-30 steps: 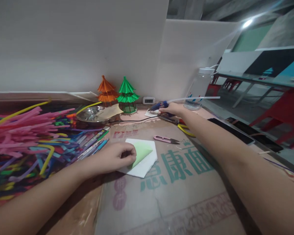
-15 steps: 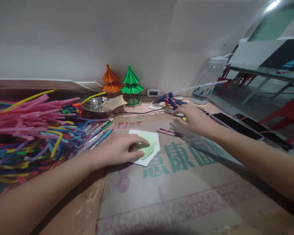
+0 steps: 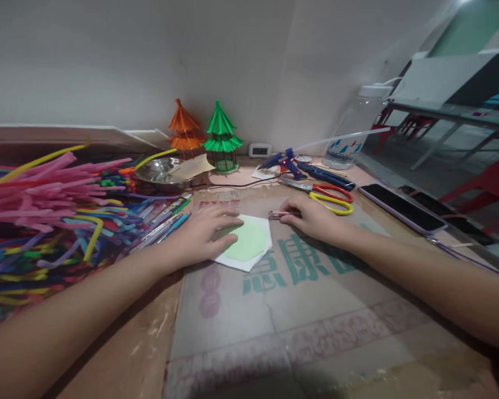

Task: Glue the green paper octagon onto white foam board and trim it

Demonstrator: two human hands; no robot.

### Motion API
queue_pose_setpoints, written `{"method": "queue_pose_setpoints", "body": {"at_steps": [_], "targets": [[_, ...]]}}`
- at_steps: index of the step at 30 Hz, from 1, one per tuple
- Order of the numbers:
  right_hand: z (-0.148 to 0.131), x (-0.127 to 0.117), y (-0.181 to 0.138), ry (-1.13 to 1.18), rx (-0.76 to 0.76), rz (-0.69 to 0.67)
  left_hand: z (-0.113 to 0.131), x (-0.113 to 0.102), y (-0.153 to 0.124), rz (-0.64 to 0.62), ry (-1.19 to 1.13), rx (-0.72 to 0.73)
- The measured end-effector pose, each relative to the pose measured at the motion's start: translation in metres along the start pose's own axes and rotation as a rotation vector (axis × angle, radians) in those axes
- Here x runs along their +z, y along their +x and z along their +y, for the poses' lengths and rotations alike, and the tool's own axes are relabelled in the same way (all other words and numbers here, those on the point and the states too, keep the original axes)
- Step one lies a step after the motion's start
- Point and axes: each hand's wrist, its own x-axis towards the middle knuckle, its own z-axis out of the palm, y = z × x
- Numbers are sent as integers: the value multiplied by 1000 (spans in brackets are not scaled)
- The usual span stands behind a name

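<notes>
My left hand [image 3: 205, 233] lies at the left side of a white many-sided piece [image 3: 258, 261], its fingers spread and their tips at a pale green piece [image 3: 249, 241] on top. Part of the white piece is hidden under that hand. Right of it, my right hand [image 3: 305, 216] pinches small pink thread snips [image 3: 278, 214], whose blade end is hidden by the fingers. Beyond that hand, scissors [image 3: 332, 202] with red and yellow handles rest on the cardboard [image 3: 299, 321].
Colourful pipe cleaners [image 3: 45, 205] pile up at left beside several pens [image 3: 166, 227]. At the back are a metal bowl [image 3: 149, 177], orange [image 3: 185, 127] and green [image 3: 221, 133] little pagodas, a glue gun [image 3: 283, 160] and a clear bottle [image 3: 351, 133]. A phone [image 3: 403, 208] lies right.
My right hand has come back from the scissors, nearer and to the left, and has taken hold of the thread snips. My left hand has shifted slightly left, uncovering more green.
</notes>
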Motion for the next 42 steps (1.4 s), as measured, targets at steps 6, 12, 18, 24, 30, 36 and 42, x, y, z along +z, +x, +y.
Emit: {"method": "queue_pose_setpoints", "body": {"at_steps": [6, 12, 18, 24, 30, 36, 42], "targets": [[-27, -4, -9, 184, -317, 36, 6, 9, 2, -173, -99, 69], [-45, 20, -13, 147, -505, -42, 5, 13, 4, -184, -78, 61], [-43, 30, -13, 99, -607, 24, 6, 12, 5, -187, -30, 54], [-45, 28, -17, 83, -677, 34, 6, 12, 4, -183, -6, 68], [-43, 28, -19, 81, -723, 54, 4, 13, 3, -177, -1, 77], [-44, 27, -21, 83, -732, 61, 3, 13, 3, -176, -7, 81], [-45, 22, -26, 86, -703, -7, 3, 13, 3, -175, 4, 86]]}}
